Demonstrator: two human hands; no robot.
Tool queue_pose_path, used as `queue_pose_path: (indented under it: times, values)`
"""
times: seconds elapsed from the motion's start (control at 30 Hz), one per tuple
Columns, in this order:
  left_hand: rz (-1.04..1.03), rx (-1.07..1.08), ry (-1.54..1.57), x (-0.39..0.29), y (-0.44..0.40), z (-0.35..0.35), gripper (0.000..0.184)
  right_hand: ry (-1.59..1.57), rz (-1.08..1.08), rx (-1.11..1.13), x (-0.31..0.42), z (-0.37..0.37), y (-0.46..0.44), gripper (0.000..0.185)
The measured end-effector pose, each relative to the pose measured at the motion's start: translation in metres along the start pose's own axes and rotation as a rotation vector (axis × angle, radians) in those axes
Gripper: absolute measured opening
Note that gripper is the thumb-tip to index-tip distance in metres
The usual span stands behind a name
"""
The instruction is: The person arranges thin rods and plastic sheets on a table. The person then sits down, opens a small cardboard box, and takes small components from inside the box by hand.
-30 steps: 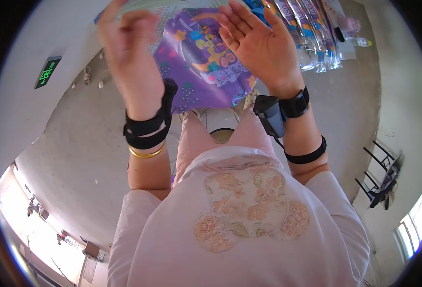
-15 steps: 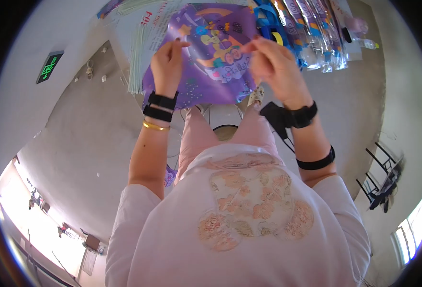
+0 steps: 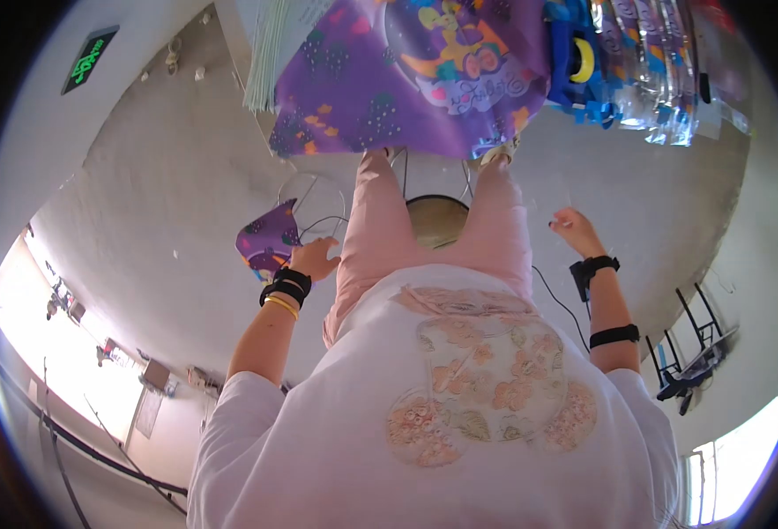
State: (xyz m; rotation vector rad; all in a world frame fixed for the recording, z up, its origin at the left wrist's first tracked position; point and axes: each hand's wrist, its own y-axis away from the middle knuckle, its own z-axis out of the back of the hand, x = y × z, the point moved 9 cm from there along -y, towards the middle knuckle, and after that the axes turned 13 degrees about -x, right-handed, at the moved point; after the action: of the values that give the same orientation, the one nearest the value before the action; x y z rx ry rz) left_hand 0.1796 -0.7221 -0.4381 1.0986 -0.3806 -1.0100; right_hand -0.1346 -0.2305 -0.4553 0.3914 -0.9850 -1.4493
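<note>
Well, we would watch the left hand [image 3: 316, 257] first: it is at the smaller purple piece [image 3: 268, 236], low beside the left thigh, its fingers half curled. The fisheye edge blurs this corner, so we cannot tell whether the fingers pinch the piece or merely brush it. If it is only a shallow pinch on a corner, the slick-looking material could slide out and drop to the floor.

The right hand [image 3: 578, 231] hangs in the air outside the right knee, loosely curled and apparently holding nothing. A dark cable [image 3: 563, 304] hangs near that forearm; we think a quick reach might snag it.

The large purple sheet [image 3: 406, 97] lies on the table [image 3: 244, 35], its near edge reaching out above the knees. A lifted knee or a passing wrist strap could drag it askew, and with it the pale strips [image 3: 267, 57] just at its left. On its right sit the blue holder [image 3: 562, 57] and clear-wrapped packets [image 3: 653, 70]; a careless sideways sweep might send the glossy packets sliding.
</note>
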Motion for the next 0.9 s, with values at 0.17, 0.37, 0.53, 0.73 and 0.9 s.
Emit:
queue_pose_path:
  times: [0.17, 0.37, 0.53, 0.73, 0.9]
  values:
    - [0.316, -0.083, 0.714, 0.048, -0.005, -0.111, 0.039, -0.117, -0.408, 0.106, -0.136, -0.096, 0.035, 0.027]
    - [0.896, 0.221, 1.666, 0.033, 0.025, -0.199, 0.046, -0.729, -1.102, 0.578, -0.22, -0.216, 0.201, 0.035]
    - [0.967, 0.44, 1.532, 0.077, 0.113, -0.317, 0.043, -0.53, -1.244, 0.691, -0.149, -0.181, 0.208, 0.038]
    - [1.004, 0.399, 1.488, 0.056, 0.153, -0.343, 0.038, -0.351, -1.149, 0.798, -0.156, -0.176, 0.172, 0.037]
    - [0.976, 0.28, 1.478, 0.044, 0.112, -0.367, 0.034, -0.212, -0.975, 0.85, -0.161, -0.183, 0.119, 0.037]
